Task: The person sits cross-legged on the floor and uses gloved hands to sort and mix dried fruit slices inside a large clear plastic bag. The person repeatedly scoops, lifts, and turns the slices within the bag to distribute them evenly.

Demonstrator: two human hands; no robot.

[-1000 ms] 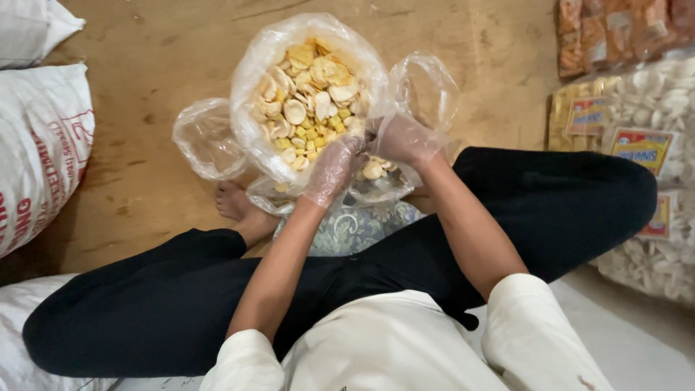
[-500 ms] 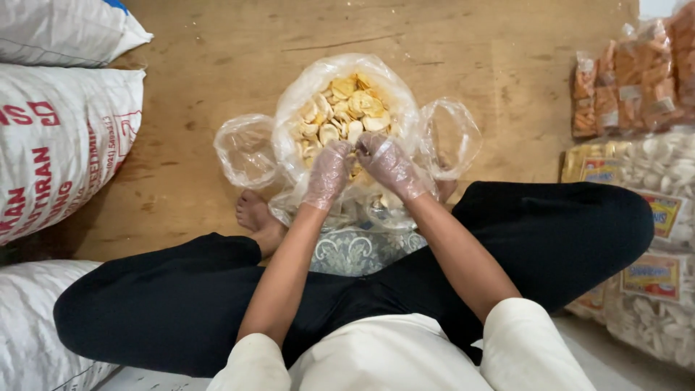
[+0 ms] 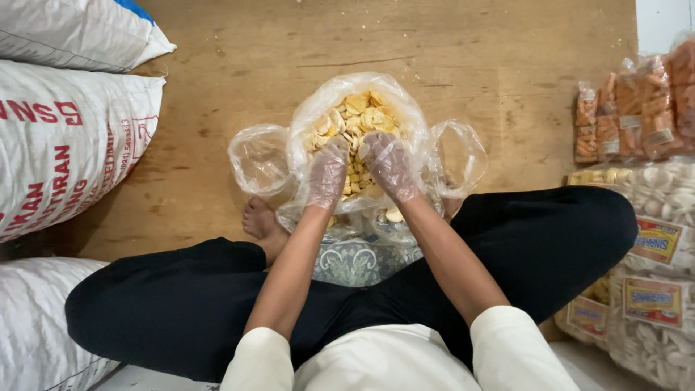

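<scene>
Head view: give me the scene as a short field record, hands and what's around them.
left hand: in a thin clear glove, reaching into the chips
right hand: gloved the same, beside the left, also in the chips
chips: yellow, heaped in the bag
bag: clear plastic, mouth open, on the floor
floor: bare wood
sacks: white woven, stacked at the left
packets: filled snack packs piled at the right
posture: seated cross-legged, black trousers, bare foot

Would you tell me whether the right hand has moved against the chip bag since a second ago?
Yes: the right hand has slid from the bag's lower rim into the chips.
</scene>
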